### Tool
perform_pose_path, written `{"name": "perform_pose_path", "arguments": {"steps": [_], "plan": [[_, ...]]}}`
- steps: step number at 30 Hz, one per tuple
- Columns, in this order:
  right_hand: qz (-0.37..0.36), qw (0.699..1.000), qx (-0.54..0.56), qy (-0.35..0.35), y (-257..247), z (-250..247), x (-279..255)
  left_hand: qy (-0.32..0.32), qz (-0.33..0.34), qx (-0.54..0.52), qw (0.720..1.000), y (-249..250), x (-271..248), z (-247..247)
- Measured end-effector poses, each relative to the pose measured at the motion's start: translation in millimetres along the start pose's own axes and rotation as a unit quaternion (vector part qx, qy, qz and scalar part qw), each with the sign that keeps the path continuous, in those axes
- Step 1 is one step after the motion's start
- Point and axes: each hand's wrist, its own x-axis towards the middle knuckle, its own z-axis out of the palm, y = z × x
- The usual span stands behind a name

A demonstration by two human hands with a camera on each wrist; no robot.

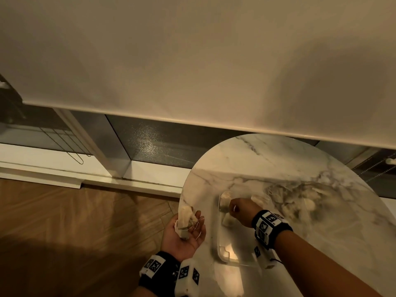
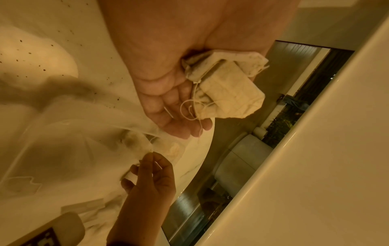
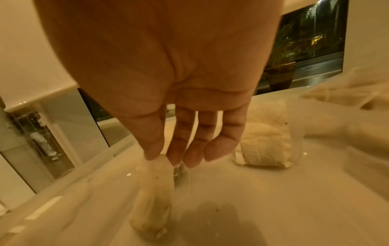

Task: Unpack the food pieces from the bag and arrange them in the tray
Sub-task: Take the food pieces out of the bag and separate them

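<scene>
My left hand (image 1: 186,230) is off the table's left edge, palm up. Two small cloth food pouches (image 1: 184,219) with loose strings lie in the palm (image 2: 172,106), fingers nearly straight. The right hand (image 1: 237,209) reaches over the clear plastic tray (image 1: 219,251). Its thumb and fingertips (image 3: 155,156) pinch the top of another pouch (image 3: 153,199), which hangs down into the tray's far left corner. More pouches (image 3: 265,146) lie in the tray. The sheer bag (image 1: 300,200) lies crumpled to the right of the tray, with pale pieces inside it.
The tray stands on a round marble table (image 1: 278,159) whose left edge runs beside my left hand. Wooden floor (image 1: 85,221) lies to the left. A lowered white blind (image 1: 192,61) and a window (image 1: 150,144) are behind the table.
</scene>
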Motion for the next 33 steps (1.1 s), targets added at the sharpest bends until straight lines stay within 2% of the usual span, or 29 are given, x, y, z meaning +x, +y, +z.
{"name": "perform_pose_path", "arguments": {"steps": [6,14,25,28,31,33], "plan": [[-0.003,0.999,-0.028,0.039,-4,5,20,0.001,0.012,-0.015,1.000,11,-1,-8],[-0.020,0.984,-0.112,0.140,-8,9,27,0.005,0.020,-0.015,1.000,18,-5,-10],[-0.016,0.982,-0.117,0.150,-14,2,22,0.016,0.018,-0.002,1.000,16,-3,-7],[0.017,0.984,-0.093,0.150,-11,1,16,0.013,0.017,0.002,1.000,15,-5,-6],[0.085,0.982,-0.018,0.169,-8,3,12,0.016,0.014,0.002,1.000,14,-5,-6],[0.127,0.979,0.033,0.154,-5,8,13,0.021,0.013,-0.002,1.000,13,-4,-6]]}}
